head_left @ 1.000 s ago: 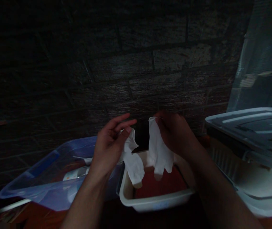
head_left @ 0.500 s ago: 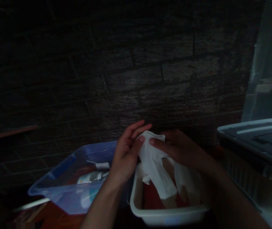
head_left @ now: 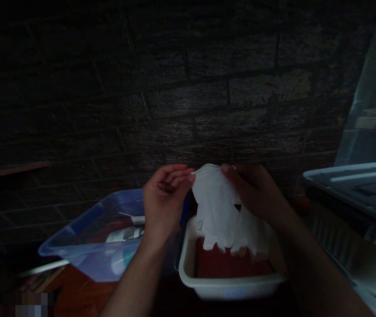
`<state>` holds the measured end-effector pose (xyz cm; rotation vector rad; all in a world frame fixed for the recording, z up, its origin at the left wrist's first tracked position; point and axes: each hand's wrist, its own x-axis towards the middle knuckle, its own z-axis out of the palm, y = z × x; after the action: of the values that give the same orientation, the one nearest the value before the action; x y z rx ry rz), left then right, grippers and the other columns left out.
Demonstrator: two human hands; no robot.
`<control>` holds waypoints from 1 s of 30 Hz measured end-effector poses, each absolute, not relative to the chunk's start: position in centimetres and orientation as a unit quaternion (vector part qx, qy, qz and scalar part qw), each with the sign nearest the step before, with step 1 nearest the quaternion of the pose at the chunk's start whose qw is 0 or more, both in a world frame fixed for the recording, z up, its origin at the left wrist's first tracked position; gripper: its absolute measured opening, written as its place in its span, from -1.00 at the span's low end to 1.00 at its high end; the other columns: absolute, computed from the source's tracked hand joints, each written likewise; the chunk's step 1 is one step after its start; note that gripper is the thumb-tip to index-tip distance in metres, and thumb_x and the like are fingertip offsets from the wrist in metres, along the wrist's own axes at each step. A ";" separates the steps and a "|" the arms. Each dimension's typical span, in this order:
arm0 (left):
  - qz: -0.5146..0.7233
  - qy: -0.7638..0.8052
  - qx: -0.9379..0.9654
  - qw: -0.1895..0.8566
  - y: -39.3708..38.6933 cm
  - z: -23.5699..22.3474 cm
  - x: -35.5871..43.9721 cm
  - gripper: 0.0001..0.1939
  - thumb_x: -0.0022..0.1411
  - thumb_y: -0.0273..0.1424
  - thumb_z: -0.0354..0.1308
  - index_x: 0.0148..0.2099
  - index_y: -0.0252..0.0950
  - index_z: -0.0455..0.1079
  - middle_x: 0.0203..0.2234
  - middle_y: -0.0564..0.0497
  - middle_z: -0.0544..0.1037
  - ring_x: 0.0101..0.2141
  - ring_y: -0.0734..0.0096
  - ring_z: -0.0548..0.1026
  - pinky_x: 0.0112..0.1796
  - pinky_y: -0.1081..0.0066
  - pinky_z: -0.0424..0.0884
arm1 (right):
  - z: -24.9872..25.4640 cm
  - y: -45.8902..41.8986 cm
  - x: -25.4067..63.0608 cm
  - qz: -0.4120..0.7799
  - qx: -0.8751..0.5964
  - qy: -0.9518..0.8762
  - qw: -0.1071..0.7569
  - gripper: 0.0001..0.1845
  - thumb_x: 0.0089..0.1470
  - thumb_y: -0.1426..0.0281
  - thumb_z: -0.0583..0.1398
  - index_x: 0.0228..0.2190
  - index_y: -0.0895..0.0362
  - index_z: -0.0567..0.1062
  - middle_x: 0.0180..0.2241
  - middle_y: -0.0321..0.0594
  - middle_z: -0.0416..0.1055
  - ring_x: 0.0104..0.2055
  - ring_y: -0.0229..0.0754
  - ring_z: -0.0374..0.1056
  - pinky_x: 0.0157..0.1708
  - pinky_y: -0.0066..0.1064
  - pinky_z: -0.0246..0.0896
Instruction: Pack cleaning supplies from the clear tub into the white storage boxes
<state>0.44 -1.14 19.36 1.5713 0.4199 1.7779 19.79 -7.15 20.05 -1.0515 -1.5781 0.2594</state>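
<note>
Both my hands hold white disposable gloves (head_left: 219,211) by the cuff in front of a dark brick wall. My left hand (head_left: 163,200) pinches the cuff's left side with thumb and fingers. The right side of the cuff is gripped by my right hand (head_left: 254,189). The gloves hang with their fingers down over a white plastic tub (head_left: 227,286) that has a reddish bottom. Whether one glove or two hang there is hard to tell in the dim light.
A clear blue plastic bin (head_left: 108,237) with a bottle inside stands left of the white tub. A grey lidded container (head_left: 356,185) sits at the right, with a translucent plastic sheet (head_left: 373,110) above it. The reddish-brown table (head_left: 75,295) shows below.
One second ago each hand held a separate glove apart. The hands have since come together, and both now grip the gloves at one cuff, stretched between them above the tub.
</note>
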 end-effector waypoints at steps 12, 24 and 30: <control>0.486 0.154 0.677 0.531 -1.2 18.8 0.9 -0.54 0.27 -0.32 0.36 0.18 -0.23 0.43 0.05 -0.09 0.60 0.05 0.22 0.55 0.04 0.32 0.44 | 20.6 -7.8 19.7 0.161 -0.408 -0.637 0.634 -0.54 0.31 0.11 0.19 -0.52 0.13 0.48 -0.60 -0.36 0.26 -0.56 -0.31 0.17 -0.59 -0.48 0.01; 0.269 0.203 0.791 0.511 -1.7 17.2 1.9 -0.80 0.37 -0.29 0.20 -0.13 -0.21 0.64 -0.19 0.02 0.69 -0.07 0.19 0.55 0.04 0.26 0.36 | 21.1 -8.2 20.0 0.128 -0.398 -0.509 0.752 -0.57 0.24 0.05 0.24 -0.48 0.12 0.50 -0.52 -0.35 0.26 -0.50 -0.29 0.15 -0.55 -0.46 0.04; 0.236 0.199 0.800 0.515 -1.2 17.6 1.5 -0.76 0.33 -0.23 0.23 -0.21 -0.31 0.56 -0.38 0.03 0.58 -0.31 0.35 0.49 -0.25 0.39 0.35 | 21.2 -8.3 20.5 0.061 -0.417 -0.474 0.773 -0.56 0.26 0.04 0.22 -0.48 0.10 0.48 -0.55 -0.33 0.23 -0.52 -0.26 0.15 -0.56 -0.42 0.03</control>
<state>1.50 -1.23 17.57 1.9207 0.4774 0.5670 20.55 -8.35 21.23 -0.9036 -1.0260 0.1319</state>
